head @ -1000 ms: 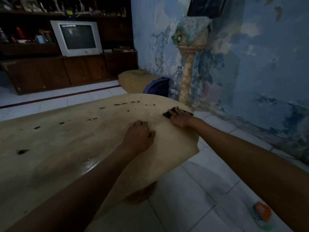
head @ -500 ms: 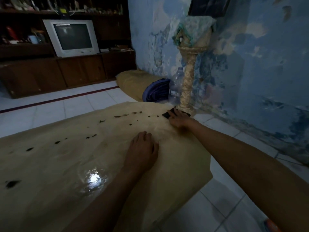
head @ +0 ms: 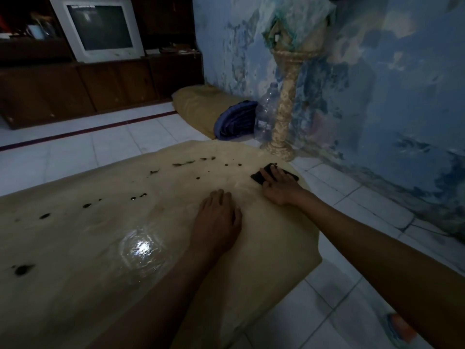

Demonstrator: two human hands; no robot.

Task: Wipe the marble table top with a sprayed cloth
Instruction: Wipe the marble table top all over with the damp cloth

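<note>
Dark cloth (head: pixel 259 177): at far right edge of marble counter (head: pixel 100 248), pressed flat under right hand (head: pixel 279 185), fingers spread. Left hand (head: pixel 217 220): flat, bracing. Risk: cloth slipping off the edge; dark spots (head: pixel 182 163) smearing.

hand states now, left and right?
Left hand: open, resting flat on the marble table top, holding nothing.
Right hand: open, fingers pressing the dark cloth onto the table top.
</note>
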